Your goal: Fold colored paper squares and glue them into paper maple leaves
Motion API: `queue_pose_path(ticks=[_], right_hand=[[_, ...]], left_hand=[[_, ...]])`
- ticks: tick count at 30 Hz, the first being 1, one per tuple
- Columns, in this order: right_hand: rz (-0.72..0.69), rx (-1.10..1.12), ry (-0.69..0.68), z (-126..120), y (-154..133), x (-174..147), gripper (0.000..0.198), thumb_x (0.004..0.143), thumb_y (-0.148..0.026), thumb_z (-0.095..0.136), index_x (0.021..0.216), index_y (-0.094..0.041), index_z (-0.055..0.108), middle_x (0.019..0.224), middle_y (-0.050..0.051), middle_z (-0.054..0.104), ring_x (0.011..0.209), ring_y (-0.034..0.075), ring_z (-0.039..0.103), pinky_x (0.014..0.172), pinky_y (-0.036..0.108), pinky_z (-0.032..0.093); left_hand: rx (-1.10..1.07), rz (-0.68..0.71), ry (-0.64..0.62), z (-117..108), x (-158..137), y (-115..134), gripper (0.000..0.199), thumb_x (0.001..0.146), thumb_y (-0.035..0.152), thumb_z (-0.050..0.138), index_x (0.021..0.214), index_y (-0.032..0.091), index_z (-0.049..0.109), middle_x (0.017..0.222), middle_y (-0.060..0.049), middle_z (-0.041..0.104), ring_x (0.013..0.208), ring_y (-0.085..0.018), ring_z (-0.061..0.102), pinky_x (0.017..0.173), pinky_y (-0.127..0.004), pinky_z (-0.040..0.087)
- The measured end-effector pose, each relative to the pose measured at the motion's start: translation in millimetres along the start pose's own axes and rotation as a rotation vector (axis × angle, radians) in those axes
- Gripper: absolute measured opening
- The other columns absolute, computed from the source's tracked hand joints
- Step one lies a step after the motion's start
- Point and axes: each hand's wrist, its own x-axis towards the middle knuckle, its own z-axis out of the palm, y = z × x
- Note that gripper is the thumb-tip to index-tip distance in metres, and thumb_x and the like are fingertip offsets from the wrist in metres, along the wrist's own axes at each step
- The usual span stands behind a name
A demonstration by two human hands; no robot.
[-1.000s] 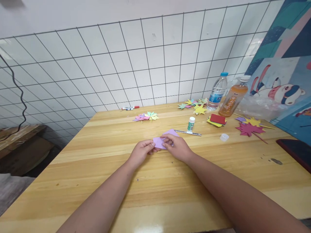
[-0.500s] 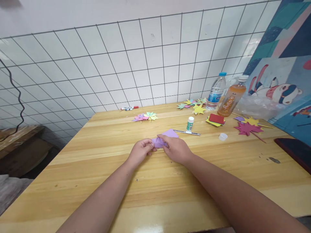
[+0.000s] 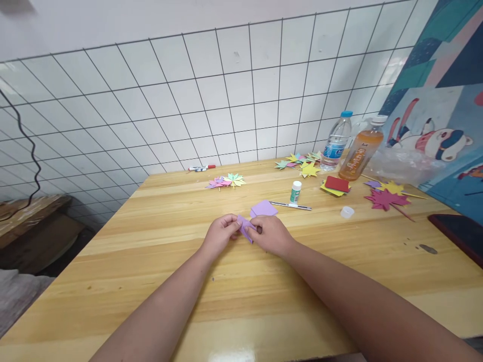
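Note:
Between my two hands is a small folded piece of purple paper (image 3: 246,229), tilted with one corner pointing down. My left hand (image 3: 223,232) pinches its left end between thumb and fingers. On the other side my right hand (image 3: 272,234) grips the right part, fingers bent around it. Just behind the right hand, more purple paper (image 3: 264,208) lies flat on the table. A slim pen or craft knife (image 3: 290,205) lies beside that paper, in front of an upright glue stick (image 3: 296,192). The fingertips hide part of the folded piece.
Folded paper leaves lie at the back left (image 3: 225,181), back right (image 3: 302,163) and far right (image 3: 387,198). Red and yellow paper (image 3: 337,184) is stacked near a water bottle (image 3: 335,143) and an orange drink bottle (image 3: 360,151). A clear cap (image 3: 347,212), markers (image 3: 202,168) and a dark phone (image 3: 458,236) also lie there.
The folded purple paper has turned, its corner now pointing down toward me. My right hand has shifted slightly down and right, uncovering the flat purple paper behind it.

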Motion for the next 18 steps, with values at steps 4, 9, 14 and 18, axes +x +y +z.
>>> queue_pose_path(ticks=[4,9,14,18], right_hand=[[0.019,0.013,0.026,2.4,-1.8,0.0,0.025,0.082,-0.034,0.049,0.063,-0.02,0.055,0.059,-0.001,0.056,0.054,0.01,0.045,0.05,0.023,0.024],[0.096,0.122,0.033,4.4,2.3,2.1,0.012,0.076,-0.024,0.053,0.084,-0.022,0.062,0.068,-0.003,0.062,0.057,0.01,0.049,0.053,0.021,0.029],[0.191,0.252,0.13,5.6,7.7,5.8,0.013,0.074,-0.024,0.053,0.082,-0.02,0.062,0.064,-0.004,0.058,0.054,0.01,0.047,0.052,0.02,0.032],[0.183,0.375,0.174,10.3,8.3,7.0,0.012,0.075,-0.027,0.052,0.083,-0.02,0.059,0.067,-0.003,0.06,0.055,0.01,0.049,0.054,0.021,0.037]], left_hand=[[-0.053,0.013,-0.057,5.0,-0.5,1.9,0.024,0.065,0.037,0.068,0.073,0.017,0.056,0.068,0.001,0.062,0.061,-0.012,0.056,0.058,-0.023,0.041],[0.006,0.076,-0.088,5.4,-0.3,-1.6,0.017,0.065,0.026,0.066,0.074,0.017,0.054,0.067,0.002,0.058,0.062,-0.011,0.054,0.06,-0.023,0.041],[0.082,0.105,-0.063,3.8,1.7,-7.3,0.019,0.064,0.018,0.061,0.082,0.017,0.058,0.076,0.0,0.062,0.07,-0.014,0.056,0.065,-0.024,0.041],[0.044,0.068,-0.052,5.7,1.5,-7.0,0.02,0.062,0.018,0.059,0.082,0.017,0.057,0.073,0.001,0.062,0.066,-0.014,0.057,0.061,-0.023,0.041]])
